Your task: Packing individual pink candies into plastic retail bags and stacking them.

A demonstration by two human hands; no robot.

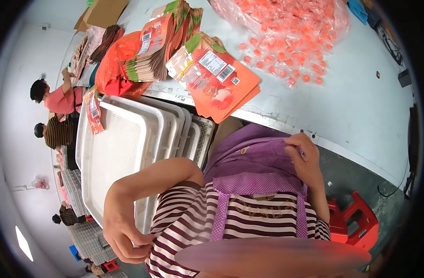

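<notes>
Two pinches, maybe tidying: your left hand (128, 237) holds the maroon-striped cloth shirt (263, 223), right hand (307, 158) the purple checked cloth apron (256, 160); next needs letting go.

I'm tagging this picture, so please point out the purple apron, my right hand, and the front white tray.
Purple apron (251, 167): head view, middle of its cloth.
Right hand (307, 160): head view, middle of the hand.
Front white tray (114, 148): head view, bare mesh base.

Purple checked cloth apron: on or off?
On: the purple checked cloth apron lies across the maroon-and-white striped shirt, both straps running up it; the right hand touches the apron's edge.
</notes>
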